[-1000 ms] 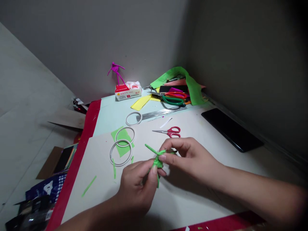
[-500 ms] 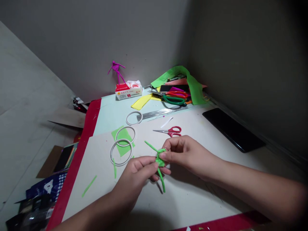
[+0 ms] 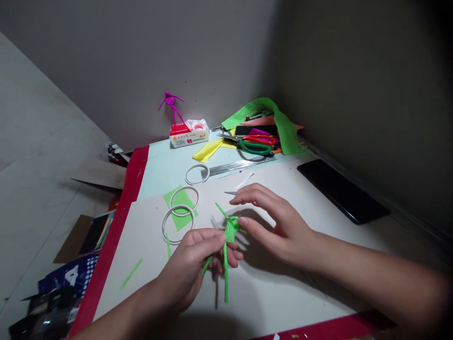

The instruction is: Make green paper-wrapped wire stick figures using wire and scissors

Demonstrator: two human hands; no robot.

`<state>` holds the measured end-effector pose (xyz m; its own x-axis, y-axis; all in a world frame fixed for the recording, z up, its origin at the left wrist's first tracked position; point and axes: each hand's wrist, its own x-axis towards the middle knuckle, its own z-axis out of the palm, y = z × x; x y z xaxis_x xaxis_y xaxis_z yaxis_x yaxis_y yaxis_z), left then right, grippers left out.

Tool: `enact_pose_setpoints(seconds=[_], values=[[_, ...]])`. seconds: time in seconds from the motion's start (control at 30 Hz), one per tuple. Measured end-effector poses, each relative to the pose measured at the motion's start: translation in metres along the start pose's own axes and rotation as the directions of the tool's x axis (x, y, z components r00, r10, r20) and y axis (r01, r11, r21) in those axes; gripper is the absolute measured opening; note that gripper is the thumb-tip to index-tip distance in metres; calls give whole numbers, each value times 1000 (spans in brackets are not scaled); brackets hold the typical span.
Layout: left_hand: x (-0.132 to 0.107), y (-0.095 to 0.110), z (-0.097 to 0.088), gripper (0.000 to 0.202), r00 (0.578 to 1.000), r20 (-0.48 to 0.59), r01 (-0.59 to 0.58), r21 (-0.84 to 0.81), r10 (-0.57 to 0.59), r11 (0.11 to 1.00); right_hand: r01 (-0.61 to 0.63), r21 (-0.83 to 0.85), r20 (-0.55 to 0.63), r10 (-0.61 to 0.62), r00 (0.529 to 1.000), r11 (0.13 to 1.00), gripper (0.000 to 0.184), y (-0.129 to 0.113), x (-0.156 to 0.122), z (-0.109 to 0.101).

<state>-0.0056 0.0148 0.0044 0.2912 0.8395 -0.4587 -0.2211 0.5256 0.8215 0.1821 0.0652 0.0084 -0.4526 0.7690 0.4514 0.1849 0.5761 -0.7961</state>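
Green figure [image 3: 230,231] is up off the worktop [image 3: 283,293], nr the middle, b/w both hands, w/ one leg hanging down & its arms poking out.

Going L to R: a blue packet [image 3: 67,276] is past the worktop's red edge, w/ a brown card [image 3: 71,238] just behind. On the worktop, a thin green strip [image 3: 131,274] lies on a slant. Then come three white rings [image 3: 163,225]; two overlap, partly on top of a flat green paper [image 3: 183,221]. At the back is a red & white box [image 3: 191,138], w/ a pink figure [image 3: 170,100] up by the wall, its legs reaching down to the box top.

L hand [image 3: 193,255] is pinched, thumb & fingers holding the green figure low on its body. Behind are yellow paper [image 3: 208,150] & a bunch of thin wires [image 3: 230,166]. Small scissors [image 3: 230,192] are mostly hid behind R hand [image 3: 272,219], which is wide open, fingers curved; its thumb tip is by the figure's arm, maybe touching, can't tell. Further back are big scissors [image 3: 255,148] under a long green paper [image 3: 286,130]. Far R, a black phone [image 3: 341,191] lies flat.
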Motion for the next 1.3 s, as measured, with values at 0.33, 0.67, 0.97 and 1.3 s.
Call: enact_pose_setpoints(seconds=[0.33,0.67,0.97,1.3], values=[[-1,0,2,35,995,-35,-83,235,94,969,419,-440,182,-379,908,794,21,8,-6,0],[0,3,2,24,1000,14,-23,95,22,995,380,-431,198,-325,925,818,13,2,-8,4],[2,1,1,27,999,50,9,222,-21,975,236,-357,196,-175,965,904,12,-2,-6,6],[3,1,2,29,999,49,-13,445,-10,896,125,-355,216,-49,975,927,16,-7,-8,7]])
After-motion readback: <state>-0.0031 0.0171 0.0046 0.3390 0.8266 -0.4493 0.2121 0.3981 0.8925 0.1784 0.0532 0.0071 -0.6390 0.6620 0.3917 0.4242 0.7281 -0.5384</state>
